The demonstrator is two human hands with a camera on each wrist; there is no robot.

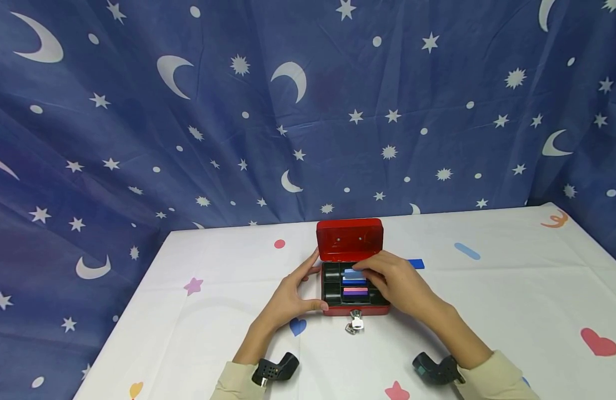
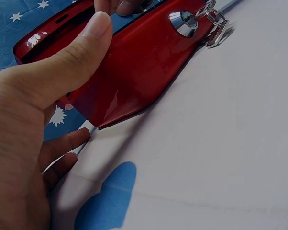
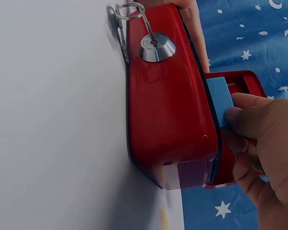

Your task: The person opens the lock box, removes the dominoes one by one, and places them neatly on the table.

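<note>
A red metal cash box [image 1: 355,310] stands with its lid raised, showing a black compartment tray [image 1: 331,292]. My left hand [image 1: 286,300] holds the box's left side, thumb at the front corner and a finger reaching to the back. Over the tray, my right hand [image 1: 401,283] pinches a flat light-blue rectangular piece [image 3: 220,100] between thumb and fingers. Blue strips [image 1: 354,281] lie in the tray's middle, with a pink and purple pair [image 1: 355,291] nearer the front. Part of the tray's right side is hidden behind the right hand.
Keys on a ring [image 3: 129,17] hang from the lock [image 3: 157,48] on the box's front. A dark-blue flat piece [image 1: 416,264] lies on the white patterned tablecloth [image 1: 512,300] behind the right hand. A blue star-and-moon curtain [image 1: 337,166] hangs beyond the table.
</note>
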